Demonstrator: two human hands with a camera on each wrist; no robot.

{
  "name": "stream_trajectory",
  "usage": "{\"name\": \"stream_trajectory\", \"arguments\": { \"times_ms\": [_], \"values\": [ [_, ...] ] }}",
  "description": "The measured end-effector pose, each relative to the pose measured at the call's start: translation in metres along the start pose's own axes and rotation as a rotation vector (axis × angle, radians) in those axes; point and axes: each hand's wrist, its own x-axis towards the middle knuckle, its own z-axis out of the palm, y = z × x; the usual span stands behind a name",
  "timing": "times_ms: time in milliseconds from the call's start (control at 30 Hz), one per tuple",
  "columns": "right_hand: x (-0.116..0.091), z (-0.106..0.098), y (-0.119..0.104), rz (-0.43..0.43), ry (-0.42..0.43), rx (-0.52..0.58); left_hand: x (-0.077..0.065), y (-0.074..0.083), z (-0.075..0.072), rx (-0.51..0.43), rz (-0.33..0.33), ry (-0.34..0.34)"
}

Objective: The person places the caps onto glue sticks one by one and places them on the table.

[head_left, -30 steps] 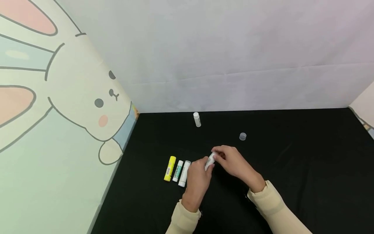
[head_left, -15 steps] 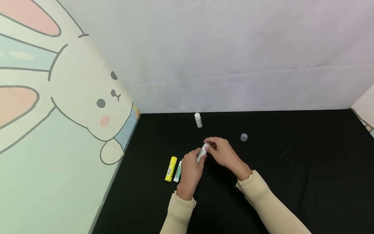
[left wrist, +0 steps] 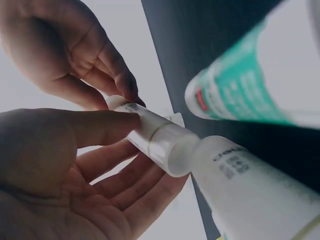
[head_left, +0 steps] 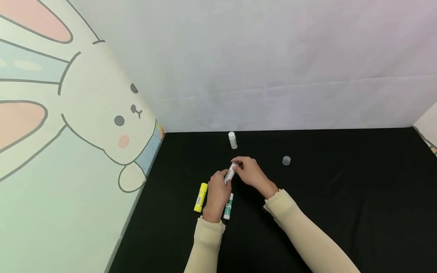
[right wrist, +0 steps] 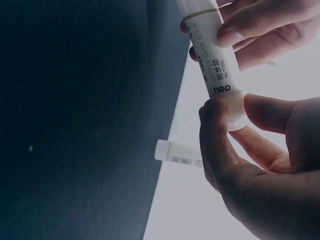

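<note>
A white glue stick (head_left: pixel 230 173) is held tilted between both hands. My left hand (head_left: pixel 217 191) grips its body, thumb on one side and fingers on the other. My right hand (head_left: pixel 250 172) pinches its far end, which looks translucent and ribbed in the right wrist view, where the glue stick (right wrist: pixel 212 55) shows its printed label. Beside my left hand stands a green-and-white glue stick (head_left: pixel 228 206). A yellow glue stick (head_left: pixel 200 197) is on its other side. In the left wrist view another white glue stick (left wrist: pixel 240 185) is close by; my left hand hides it in the head view.
A white glue stick (head_left: pixel 233 140) stands near the back edge of the black tablecloth (head_left: pixel 341 197). To the right is a small clear cap (head_left: pixel 286 160). A pale wall (head_left: pixel 273 57) rises behind, and a rabbit-print panel (head_left: pixel 92 125) borders the left side.
Both hands have shifted left and slightly forward with the white glue stick between them. My left hand now covers the middle of the row and uncovers a green-and-white glue stick on its right.
</note>
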Motion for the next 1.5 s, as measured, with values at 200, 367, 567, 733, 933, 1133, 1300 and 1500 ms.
{"name": "stream_trajectory", "arguments": {
  "times_ms": [200,367,567,733,933,1133,1300,1500],
  "values": [
    [0.007,0.010,0.004,0.048,0.013,-0.018,0.005,-0.003,0.005,-0.006,-0.056,-0.012],
    [0.011,0.016,0.006,0.094,0.012,-0.041,0.004,-0.004,0.009,0.015,-0.069,-0.007],
    [0.015,0.019,0.007,0.124,-0.029,-0.082,0.005,-0.003,0.011,0.079,-0.045,0.027],
    [0.014,0.019,0.007,0.110,-0.064,-0.094,0.006,-0.004,0.013,0.102,-0.052,0.038],
    [0.006,0.014,0.010,0.095,-0.067,-0.079,0.007,-0.004,0.015,0.112,-0.061,0.051],
    [-0.010,-0.005,0.013,0.092,-0.072,-0.056,0.005,-0.002,0.014,0.106,-0.091,0.050],
    [-0.024,-0.031,0.016,0.076,-0.044,-0.056,0.004,0.001,0.014,0.113,-0.079,0.078],
    [-0.041,-0.067,0.025,0.075,0.026,-0.046,0.005,0.011,0.015,0.073,-0.035,0.141]
  ]
}}
